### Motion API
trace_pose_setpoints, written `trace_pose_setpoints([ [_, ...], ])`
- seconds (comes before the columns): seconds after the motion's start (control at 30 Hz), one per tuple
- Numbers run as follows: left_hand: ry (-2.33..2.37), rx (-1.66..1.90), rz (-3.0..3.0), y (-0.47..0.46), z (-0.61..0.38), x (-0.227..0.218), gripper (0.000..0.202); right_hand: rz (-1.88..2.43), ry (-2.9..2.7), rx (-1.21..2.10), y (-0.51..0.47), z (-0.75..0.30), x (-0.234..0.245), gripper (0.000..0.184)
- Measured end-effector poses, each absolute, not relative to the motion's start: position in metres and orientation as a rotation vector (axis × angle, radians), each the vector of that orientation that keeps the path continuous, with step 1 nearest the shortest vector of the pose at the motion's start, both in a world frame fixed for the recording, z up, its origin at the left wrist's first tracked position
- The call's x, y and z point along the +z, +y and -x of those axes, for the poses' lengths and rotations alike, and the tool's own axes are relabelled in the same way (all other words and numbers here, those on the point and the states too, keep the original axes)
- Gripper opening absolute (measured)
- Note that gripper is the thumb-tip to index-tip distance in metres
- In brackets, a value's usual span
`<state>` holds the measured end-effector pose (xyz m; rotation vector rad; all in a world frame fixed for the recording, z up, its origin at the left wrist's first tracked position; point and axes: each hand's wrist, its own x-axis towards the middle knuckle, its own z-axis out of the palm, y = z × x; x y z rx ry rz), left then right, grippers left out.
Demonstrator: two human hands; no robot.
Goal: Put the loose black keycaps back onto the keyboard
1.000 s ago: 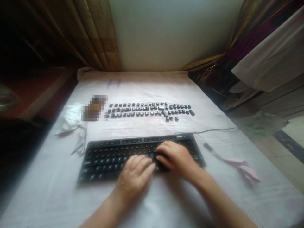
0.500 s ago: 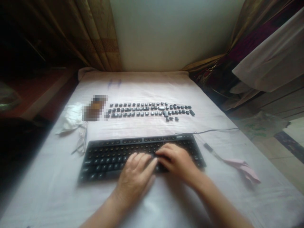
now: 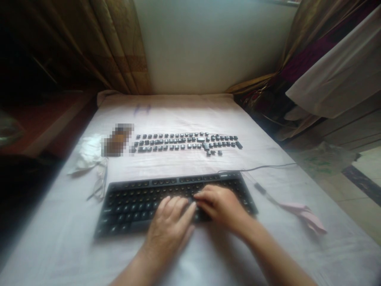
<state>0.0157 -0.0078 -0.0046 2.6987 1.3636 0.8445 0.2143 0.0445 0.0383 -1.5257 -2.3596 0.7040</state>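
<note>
Black plastic keyboard (image 3: 131, 202) is set across the white cloth-covered table (image 3: 53, 242), both ends kept well inside the left and right edges. A band of bare cloth is left between it and the loose small black keycaps (image 3: 178, 140), laid in rows toward the far edge. Right-side room is partly taken up by a pink cloth strip (image 3: 306, 216) and a thin black cable (image 3: 268, 165), run to the right edge.

Left hand (image 3: 171, 218) is laid over the central keys, fingers half curled; right hand (image 3: 222, 204) is bent just beside it, fingers curled. Whether anything is gripped by either can't be told. Keys beneath are hidden. Table's near edge is cut off. Brown object (image 3: 117, 139) at left is pixelated, unidentifiable.
</note>
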Motion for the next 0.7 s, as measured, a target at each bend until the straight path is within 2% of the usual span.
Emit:
trace_pose_setpoints([
  [0.7,1.376,0.812,-2.725,-0.008,-0.0161,-0.005,0.036,1.595,-2.327,0.703,0.0413,-0.2109,0.039,0.02],
])
